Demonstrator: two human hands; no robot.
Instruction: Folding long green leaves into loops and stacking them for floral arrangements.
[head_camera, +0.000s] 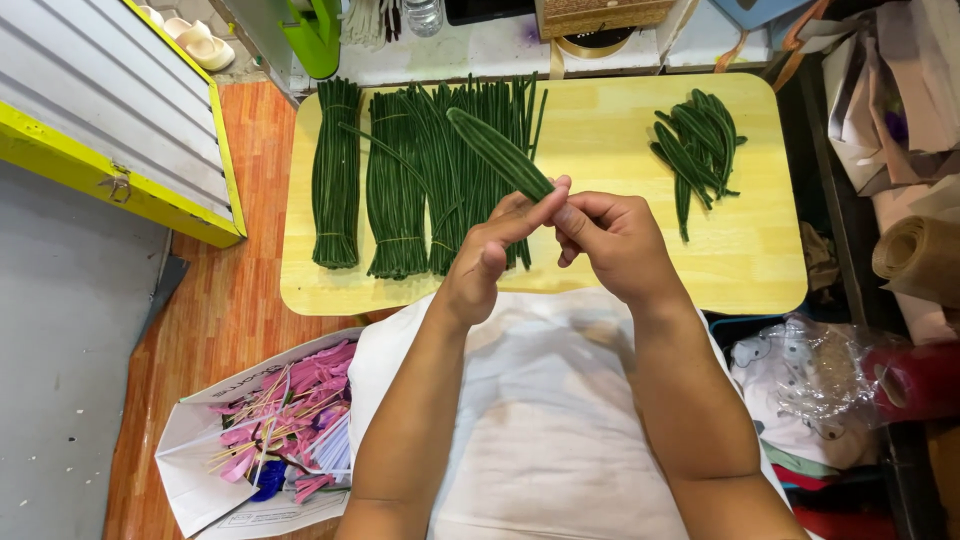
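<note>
Both my hands meet over the front of a small wooden table (600, 270). Together they pinch the lower end of a dark green fuzzy leaf shape (497, 151) made of pipe cleaner, which points up and to the left. My left hand (492, 252) grips it with fingers stretched along the stem. My right hand (612, 237) closes on the same end from the right. Behind the leaf lie bundles of straight green pipe cleaners (400, 180). A small pile of finished green leaves (698, 143) rests at the table's right.
A white bag (262, 440) of pink and purple craft pieces with thin sticks sits on the floor at my left. A yellow-edged grey panel (120, 110) lies at far left. Rolls, plastic-wrapped items and paper (880, 330) crowd the right side.
</note>
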